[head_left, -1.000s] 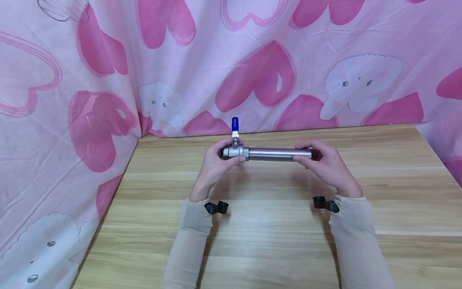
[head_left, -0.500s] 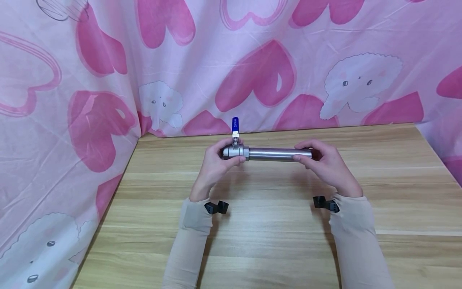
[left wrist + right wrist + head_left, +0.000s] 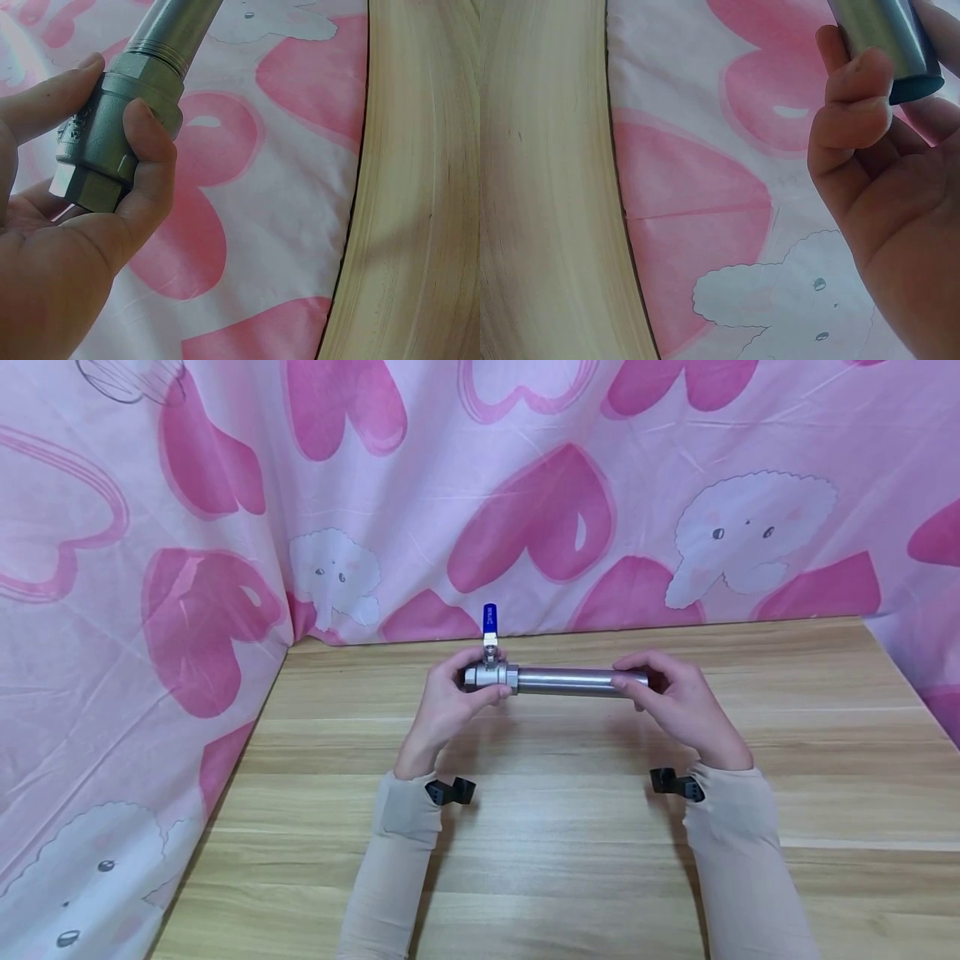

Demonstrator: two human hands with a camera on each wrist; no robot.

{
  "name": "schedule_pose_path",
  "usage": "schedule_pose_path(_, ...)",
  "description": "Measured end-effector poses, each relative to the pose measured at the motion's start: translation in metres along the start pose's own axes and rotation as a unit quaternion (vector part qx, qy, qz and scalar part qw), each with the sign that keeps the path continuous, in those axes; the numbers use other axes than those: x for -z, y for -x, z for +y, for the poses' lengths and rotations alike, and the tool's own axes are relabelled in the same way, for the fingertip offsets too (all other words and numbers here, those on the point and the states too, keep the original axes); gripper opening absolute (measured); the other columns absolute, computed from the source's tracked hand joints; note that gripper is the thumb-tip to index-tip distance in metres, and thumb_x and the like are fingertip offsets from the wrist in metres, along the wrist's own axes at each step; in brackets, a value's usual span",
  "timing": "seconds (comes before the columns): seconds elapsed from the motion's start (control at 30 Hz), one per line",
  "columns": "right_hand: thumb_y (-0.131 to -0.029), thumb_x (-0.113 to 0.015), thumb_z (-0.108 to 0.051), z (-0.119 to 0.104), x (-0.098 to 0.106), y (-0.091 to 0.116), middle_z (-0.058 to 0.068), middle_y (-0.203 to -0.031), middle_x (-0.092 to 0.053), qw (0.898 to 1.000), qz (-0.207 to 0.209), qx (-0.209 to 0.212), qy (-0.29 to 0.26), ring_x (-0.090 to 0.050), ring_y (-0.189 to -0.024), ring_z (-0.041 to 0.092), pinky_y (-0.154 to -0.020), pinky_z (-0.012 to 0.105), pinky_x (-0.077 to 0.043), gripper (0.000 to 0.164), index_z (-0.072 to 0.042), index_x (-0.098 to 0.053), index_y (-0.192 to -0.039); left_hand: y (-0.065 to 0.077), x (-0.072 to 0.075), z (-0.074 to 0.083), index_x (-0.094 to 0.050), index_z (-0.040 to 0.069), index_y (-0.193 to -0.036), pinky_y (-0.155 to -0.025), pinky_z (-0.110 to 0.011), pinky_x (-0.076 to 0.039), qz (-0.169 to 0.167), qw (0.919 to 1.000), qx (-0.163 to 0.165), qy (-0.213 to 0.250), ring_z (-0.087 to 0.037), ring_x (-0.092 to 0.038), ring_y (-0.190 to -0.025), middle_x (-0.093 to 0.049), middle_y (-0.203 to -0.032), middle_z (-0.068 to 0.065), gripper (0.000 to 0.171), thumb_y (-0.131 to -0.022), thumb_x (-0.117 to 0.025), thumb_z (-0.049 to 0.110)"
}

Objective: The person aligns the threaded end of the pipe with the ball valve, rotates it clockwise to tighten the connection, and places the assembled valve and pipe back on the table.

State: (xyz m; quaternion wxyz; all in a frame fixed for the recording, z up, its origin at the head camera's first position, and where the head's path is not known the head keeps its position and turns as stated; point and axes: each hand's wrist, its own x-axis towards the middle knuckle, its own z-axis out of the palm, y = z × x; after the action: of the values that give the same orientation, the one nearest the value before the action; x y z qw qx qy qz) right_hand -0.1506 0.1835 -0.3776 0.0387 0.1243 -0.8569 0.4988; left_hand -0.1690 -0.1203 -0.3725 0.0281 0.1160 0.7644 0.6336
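Gripping at frame centre: left hand [image 3: 441, 703], thumb and fingers curled round the steel valve [image 3: 491, 675] | blue lever [image 3: 490, 620] pointing toward top of frame | steel pipe [image 3: 566, 681] extending rightward from valve, right of centre | right hand [image 3: 688, 703] curled round pipe's right end | wooden table [image 3: 555, 868] across lower frame

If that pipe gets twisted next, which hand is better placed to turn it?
Probably the right hand: it grips the pipe near its free end, while the left hand holds the valve and could steady it.
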Motion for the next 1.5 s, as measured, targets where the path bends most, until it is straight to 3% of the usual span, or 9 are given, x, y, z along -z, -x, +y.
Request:
schedule_pose_path(0.23,-0.092,-0.066,-0.021,-0.0009,-0.0002,-0.0006,0.000,-0.087,-0.062,1.000,0.009,-0.002,0.011,-0.055,-0.069,0.015,-0.056,0.023,-0.045,0.023,-0.013,-0.066,-0.114,-0.0005,-0.0004,0.0004,-0.061,0.008,-0.125,-0.081,-0.031,-0.056,0.002,1.0000,-0.003,0.005,-0.022,-0.059,-0.103,-0.065,-0.121,-0.005,0.052,-0.076,-0.080,0.006)
schedule_pose_path(0.43,-0.083,-0.076,-0.020,-0.0015,-0.0001,0.0004,0.002,-0.106,-0.064,1.000,0.006,-0.010,-0.004,-0.057,-0.080,0.015,-0.065,0.019,-0.050,0.038,-0.015,-0.064,-0.119,-0.0001,-0.0005,0.0005,-0.061,0.008,-0.125,-0.078,-0.030,-0.056,0.008,0.9999,0.003,0.014,-0.021,-0.059,-0.100,-0.065,-0.121,-0.006,0.053,-0.076,-0.080,0.006)
schedule_pose_path(0.6,-0.080,-0.079,-0.012,-0.0008,-0.0007,0.0007,0.002,-0.115,-0.060,1.000,0.000,0.008,-0.011,-0.057,-0.085,0.014,-0.070,0.016,-0.050,0.046,-0.013,-0.062,-0.123,0.0001,-0.0005,0.0002,-0.061,0.007,-0.125,-0.077,-0.032,-0.058,0.011,0.9997,0.007,0.022,-0.022,-0.060,-0.099,-0.065,-0.119,-0.007,0.053,-0.076,-0.080,0.006)
schedule_pose_path(0.87,-0.081,-0.077,-0.010,-0.0004,-0.0010,0.0002,-0.003,-0.116,-0.057,1.000,0.011,0.011,-0.005,-0.056,-0.087,0.013,-0.072,0.014,-0.049,0.045,-0.014,-0.061,-0.123,-0.0002,-0.0006,0.0004,-0.062,0.011,-0.124,-0.080,-0.031,-0.056,0.012,0.9998,0.001,0.016,-0.021,-0.059,-0.100,-0.065,-0.121,-0.005,0.052,-0.076,-0.081,0.007)
schedule_pose_path(1.03,-0.081,-0.077,-0.012,-0.0005,-0.0008,-0.0002,-0.002,-0.116,-0.058,1.000,0.012,0.008,-0.001,-0.055,-0.087,0.014,-0.072,0.015,-0.049,0.044,-0.015,-0.062,-0.122,-0.0010,-0.0004,-0.0004,-0.062,0.014,-0.125,-0.085,-0.032,-0.054,0.006,0.9999,-0.015,0.002,-0.021,-0.057,-0.103,-0.064,-0.123,-0.003,0.051,-0.078,-0.080,0.009)
schedule_pose_path(1.5,-0.083,-0.076,-0.014,-0.0030,-0.0011,0.0000,0.001,-0.115,-0.062,1.000,0.011,-0.002,0.001,-0.057,-0.085,0.013,-0.070,0.017,-0.049,0.041,-0.015,-0.062,-0.121,-0.0005,0.0007,0.0006,-0.061,0.015,-0.126,-0.093,-0.036,-0.050,0.000,0.9998,-0.020,-0.009,-0.021,-0.057,-0.107,-0.065,-0.124,-0.001,0.051,-0.079,-0.079,0.011)
